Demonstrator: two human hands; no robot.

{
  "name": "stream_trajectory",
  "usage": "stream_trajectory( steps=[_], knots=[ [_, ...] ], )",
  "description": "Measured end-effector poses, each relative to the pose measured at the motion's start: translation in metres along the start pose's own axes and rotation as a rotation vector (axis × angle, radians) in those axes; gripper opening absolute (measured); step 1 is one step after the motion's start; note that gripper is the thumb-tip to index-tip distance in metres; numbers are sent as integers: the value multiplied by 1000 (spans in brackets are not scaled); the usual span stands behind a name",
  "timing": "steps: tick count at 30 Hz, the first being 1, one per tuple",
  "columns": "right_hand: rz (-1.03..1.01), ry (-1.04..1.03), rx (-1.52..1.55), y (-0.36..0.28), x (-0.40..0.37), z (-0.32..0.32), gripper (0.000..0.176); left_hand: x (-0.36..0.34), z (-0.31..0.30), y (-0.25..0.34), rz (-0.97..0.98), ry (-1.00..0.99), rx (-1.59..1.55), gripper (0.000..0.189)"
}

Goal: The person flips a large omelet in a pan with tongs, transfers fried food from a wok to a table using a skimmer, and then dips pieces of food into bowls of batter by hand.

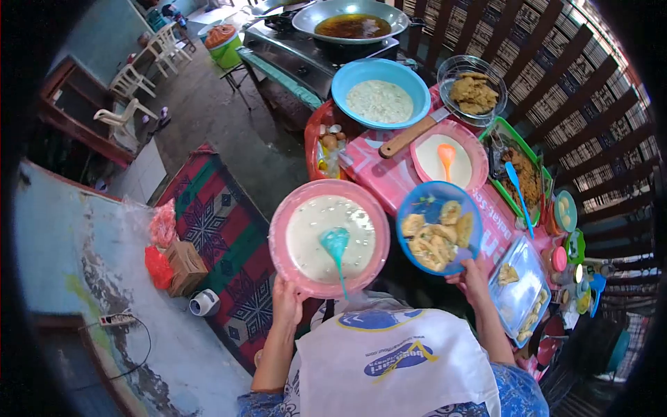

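My left hand (286, 297) grips the lower rim of a pink basin (279, 240) filled with pale, runny batter (313, 222). A teal ladle (335, 243) rests in the batter, its handle over the near rim. My right hand (472, 279) holds a blue bowl (464, 258) by its near rim, thumb at the edge. Several pieces of yellowish food (434, 243), perhaps filled tofu, lie in that bowl. The two vessels hang side by side in front of my body, slightly apart. Most fingers of both hands are hidden under the rims.
Ahead, a pink-covered table (379, 170) bears a batter bowl with an orange ladle (446, 158), a light-blue basin (342, 80), a wooden-handled tool (413, 134) and a green tray (501, 125). A clear tray (504, 295) sits right. Behind stands a stove with an oil-filled wok (351, 26).
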State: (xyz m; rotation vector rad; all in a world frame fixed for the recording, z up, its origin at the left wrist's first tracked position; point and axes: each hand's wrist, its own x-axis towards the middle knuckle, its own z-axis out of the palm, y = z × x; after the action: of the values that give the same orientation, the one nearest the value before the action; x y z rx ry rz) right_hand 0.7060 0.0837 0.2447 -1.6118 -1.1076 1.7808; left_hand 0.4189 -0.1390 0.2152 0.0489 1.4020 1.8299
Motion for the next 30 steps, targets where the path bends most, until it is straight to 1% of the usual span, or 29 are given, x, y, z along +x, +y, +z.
stream_trajectory(
  steps=[1,3,6,7,9,10,12,14,15,16,17,18,20,21,22,23,24,26,27,28,29,30],
  knots=[
    [-6,-10,-3,3,11,13,34,-5,-6,4,2,92,-30,30],
    [4,-200,-16,10,36,42,33,-9,-23,10,49,126,-54,29],
    [-15,-270,2,10,67,91,31,-12,-42,20,109,193,-100,27],
    [-17,-278,-1,10,79,104,31,-10,-50,22,130,207,-137,27],
    [-59,-187,45,9,99,132,28,-6,-61,32,153,231,-176,27],
    [-57,-199,39,6,106,143,28,-4,-64,39,158,244,-172,27],
    [-121,-189,108,1,123,157,29,5,-71,52,170,290,-177,27],
    [-129,-232,116,13,155,161,29,16,-78,66,188,250,-151,26],
    [-110,-206,185,5,146,170,28,22,-84,69,183,254,-183,26],
    [-119,-192,161,-5,134,177,26,31,-91,71,179,250,-216,25],
    [-59,-146,-157,-17,127,174,28,41,-100,74,164,215,-227,24],
    [0,-182,-459,-35,110,172,39,48,-101,80,162,234,-236,24],
    [-97,-166,-1090,-59,88,180,41,65,-94,93,143,223,-246,23],
    [-93,-166,-1098,-68,78,191,41,74,-95,96,151,191,-245,24],
    [-242,-223,-913,-73,64,208,37,82,-96,100,144,189,-247,24],
    [-385,-271,-721,-78,48,227,33,90,-97,103,128,155,-263,28],
    [-450,-356,-647,-86,30,254,22,98,-96,105,110,117,-279,32],
    [-810,-560,-674,-101,-10,314,15,116,-92,108,101,90,-292,31],
    [-890,-583,-786,-99,-19,337,19,124,-90,109,101,81,-300,31],
    [-1060,-576,-970,-95,-20,353,31,131,-90,109,102,74,-306,31],
    [-1150,-565,-1146,-92,-17,368,36,137,-89,110,96,60,-304,31],
    [-1147,-546,-1146,-89,-12,377,36,143,-89,111,95,32,-301,30]
  ],
)
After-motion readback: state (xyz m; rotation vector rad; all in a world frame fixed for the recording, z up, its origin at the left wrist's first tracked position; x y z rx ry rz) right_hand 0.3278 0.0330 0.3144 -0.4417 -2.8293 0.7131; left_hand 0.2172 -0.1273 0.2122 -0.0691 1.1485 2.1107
